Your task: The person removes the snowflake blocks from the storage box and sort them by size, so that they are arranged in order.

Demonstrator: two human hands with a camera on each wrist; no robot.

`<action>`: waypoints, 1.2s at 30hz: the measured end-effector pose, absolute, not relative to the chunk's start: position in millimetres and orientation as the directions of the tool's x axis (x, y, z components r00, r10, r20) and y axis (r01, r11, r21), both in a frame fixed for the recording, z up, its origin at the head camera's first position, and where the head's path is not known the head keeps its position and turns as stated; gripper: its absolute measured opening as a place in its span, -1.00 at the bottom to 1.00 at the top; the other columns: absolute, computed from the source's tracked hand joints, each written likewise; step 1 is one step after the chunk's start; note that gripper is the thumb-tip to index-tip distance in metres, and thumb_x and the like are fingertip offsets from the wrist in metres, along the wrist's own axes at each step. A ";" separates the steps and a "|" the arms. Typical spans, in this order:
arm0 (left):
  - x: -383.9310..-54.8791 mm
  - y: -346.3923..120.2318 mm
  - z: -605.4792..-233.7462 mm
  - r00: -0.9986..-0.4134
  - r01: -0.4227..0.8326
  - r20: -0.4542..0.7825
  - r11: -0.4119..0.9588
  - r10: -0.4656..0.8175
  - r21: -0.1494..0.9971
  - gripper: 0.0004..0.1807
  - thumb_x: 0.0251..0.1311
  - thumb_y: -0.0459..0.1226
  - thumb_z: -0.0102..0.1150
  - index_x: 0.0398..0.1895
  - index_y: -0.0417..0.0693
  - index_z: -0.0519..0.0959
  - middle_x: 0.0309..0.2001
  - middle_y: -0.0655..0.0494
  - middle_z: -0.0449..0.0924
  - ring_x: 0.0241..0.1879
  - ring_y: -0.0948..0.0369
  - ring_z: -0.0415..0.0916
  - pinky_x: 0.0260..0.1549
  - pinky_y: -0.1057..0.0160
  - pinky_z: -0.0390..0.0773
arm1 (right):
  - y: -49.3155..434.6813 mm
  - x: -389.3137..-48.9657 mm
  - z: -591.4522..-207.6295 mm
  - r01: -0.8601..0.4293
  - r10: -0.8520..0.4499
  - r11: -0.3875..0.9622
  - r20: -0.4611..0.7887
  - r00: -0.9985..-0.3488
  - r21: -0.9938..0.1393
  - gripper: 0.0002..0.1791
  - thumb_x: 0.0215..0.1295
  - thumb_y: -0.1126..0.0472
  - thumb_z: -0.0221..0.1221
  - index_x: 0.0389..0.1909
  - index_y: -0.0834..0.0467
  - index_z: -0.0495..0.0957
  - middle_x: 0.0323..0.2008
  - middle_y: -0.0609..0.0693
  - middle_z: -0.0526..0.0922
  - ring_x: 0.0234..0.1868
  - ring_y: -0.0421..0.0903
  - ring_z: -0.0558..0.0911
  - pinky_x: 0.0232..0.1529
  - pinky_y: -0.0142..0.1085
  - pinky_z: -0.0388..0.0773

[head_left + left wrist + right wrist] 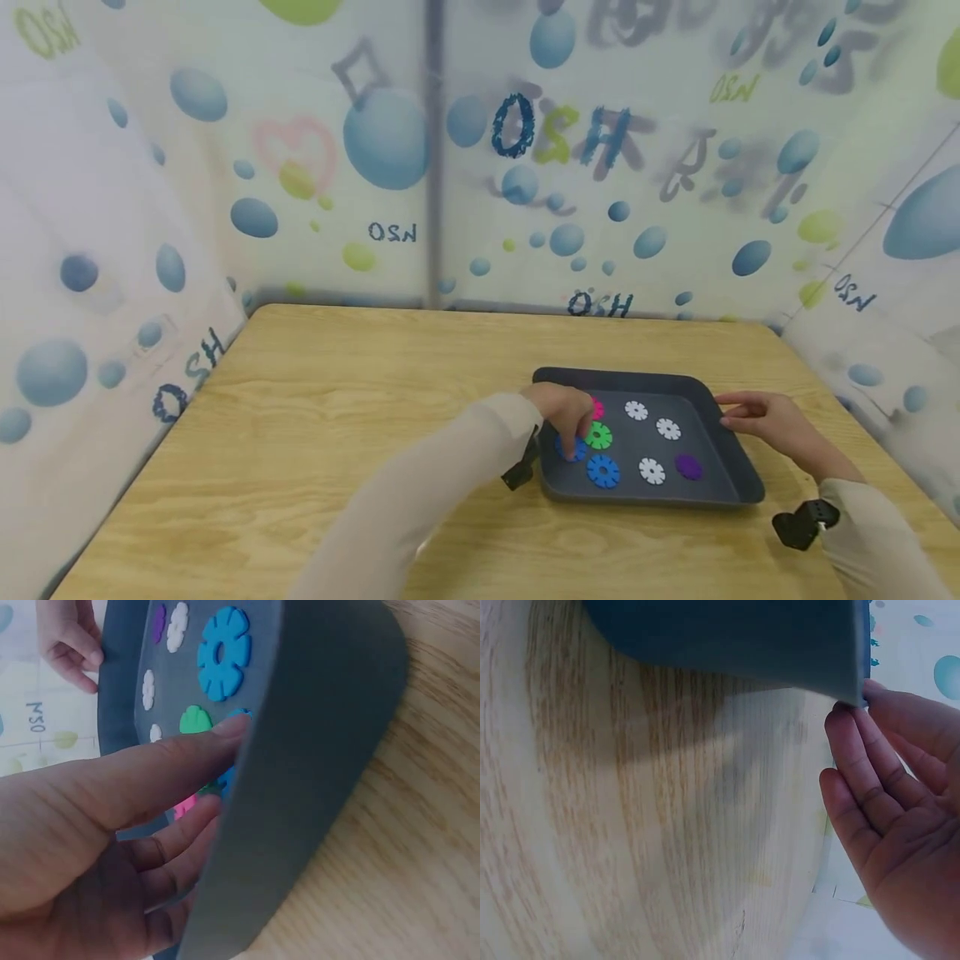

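Observation:
A dark grey tray [645, 497] lies on the wooden table with notched plastic building discs inside. My left hand [561, 407] reaches over the tray's left side, its thumb and fingertips at a blue disc [578, 451] by the left wall. That disc is partly hidden by the fingers. In the left wrist view, the thumb [172, 769] crosses in front of it. Beside it lie a second blue disc [603, 471], a green disc [598, 435] and a pink disc [597, 408]. My right hand [772, 423] pinches the tray's right rim between thumb and fingers [855, 754].
Farther right in the tray lie white discs, one of them a white disc [652, 471] near the front, and a purple disc [688, 467]. The wooden table [337, 400] extends left of the tray. Patterned curtains [480, 208] stand behind and at both sides.

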State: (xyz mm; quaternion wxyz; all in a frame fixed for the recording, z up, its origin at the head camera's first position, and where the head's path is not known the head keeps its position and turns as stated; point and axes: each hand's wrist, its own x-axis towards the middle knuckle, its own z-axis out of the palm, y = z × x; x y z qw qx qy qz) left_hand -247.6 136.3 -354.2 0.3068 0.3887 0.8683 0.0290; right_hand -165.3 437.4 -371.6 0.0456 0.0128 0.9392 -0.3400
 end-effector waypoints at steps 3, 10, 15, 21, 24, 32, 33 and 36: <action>-247.4 134.2 -358.1 -0.503 0.661 -0.507 0.690 0.700 0.296 -0.66 -0.18 -0.27 0.46 -0.29 0.04 0.54 -0.27 0.28 0.50 -0.19 0.32 0.41 -0.12 0.34 0.41 | 437.2 -165.7 -372.3 0.067 0.000 0.766 -0.104 -0.995 -0.640 -0.42 0.18 0.14 0.22 0.11 0.44 0.36 -0.27 0.13 0.63 -0.28 -0.09 0.59 -0.19 -0.12 0.50; -244.9 131.2 -359.4 -0.526 0.662 -0.477 0.691 0.705 0.291 -0.59 -0.21 -0.29 0.47 -0.23 0.01 0.53 -0.26 0.26 0.49 -0.23 0.33 0.38 -0.19 0.38 0.41 | 436.6 -165.2 -371.6 0.079 0.014 0.772 -0.108 -0.994 -0.631 -0.42 0.18 0.12 0.22 0.10 0.44 0.36 -0.27 0.13 0.62 -0.27 -0.07 0.58 -0.15 -0.04 0.49; -244.5 127.2 -362.4 -0.529 0.661 -0.467 0.689 0.709 0.297 -0.59 -0.19 -0.24 0.47 -0.23 0.03 0.49 -0.26 0.27 0.46 -0.23 0.32 0.35 -0.20 0.38 0.39 | 437.1 -164.2 -372.6 0.060 -0.002 0.765 -0.095 -0.995 -0.642 -0.42 0.18 0.13 0.22 0.11 0.43 0.37 -0.27 0.12 0.63 -0.29 -0.12 0.59 -0.17 -0.11 0.50; -249.1 124.5 -368.8 -0.515 0.683 -0.418 0.653 0.748 0.327 -0.61 -0.18 -0.23 0.46 -0.26 0.02 0.48 -0.28 0.28 0.43 -0.26 0.33 0.35 -0.26 0.41 0.38 | 437.4 -163.0 -374.9 0.067 0.008 0.762 -0.094 -0.996 -0.644 -0.40 0.17 0.13 0.23 0.11 0.45 0.36 -0.28 0.12 0.63 -0.30 -0.13 0.59 -0.18 -0.11 0.51; -249.5 121.0 -367.7 -0.504 0.701 -0.351 0.612 0.789 0.367 -0.68 -0.14 -0.28 0.43 -0.33 -0.01 0.48 -0.33 0.25 0.43 -0.32 0.32 0.35 -0.34 0.42 0.38 | 436.2 -163.0 -375.5 0.076 0.021 0.764 -0.093 -0.995 -0.640 -0.40 0.17 0.13 0.23 0.11 0.45 0.36 -0.28 0.13 0.63 -0.29 -0.10 0.59 -0.16 -0.07 0.50; -254.6 97.6 -357.9 -0.456 0.732 -0.164 0.473 0.875 0.491 -0.75 -0.06 -0.36 0.36 -0.38 -0.01 0.47 -0.35 0.23 0.44 -0.34 0.32 0.38 -0.38 0.46 0.37 | 435.0 -163.9 -373.7 0.077 0.009 0.765 -0.109 -0.994 -0.640 -0.40 0.17 0.14 0.23 0.10 0.46 0.35 -0.30 0.12 0.63 -0.30 -0.10 0.60 -0.18 -0.10 0.51; -255.8 93.2 -356.2 -0.445 0.735 -0.137 0.448 0.885 0.509 -0.76 -0.04 -0.36 0.35 -0.37 -0.01 0.46 -0.34 0.22 0.45 -0.33 0.33 0.38 -0.37 0.47 0.37 | 435.0 -164.2 -373.4 0.070 0.002 0.769 -0.107 -0.994 -0.635 -0.41 0.17 0.15 0.23 0.10 0.46 0.35 -0.30 0.12 0.63 -0.31 -0.11 0.60 -0.20 -0.12 0.51; -258.9 78.9 -348.4 -0.424 0.736 -0.053 0.378 0.904 0.562 -0.78 0.00 -0.36 0.31 -0.35 -0.03 0.44 -0.31 0.13 0.48 -0.32 0.31 0.38 -0.35 0.45 0.37 | 435.1 -164.7 -372.6 0.057 -0.008 0.777 -0.100 -0.995 -0.627 -0.43 0.17 0.17 0.23 0.09 0.47 0.36 -0.31 0.11 0.63 -0.33 -0.13 0.60 -0.23 -0.17 0.52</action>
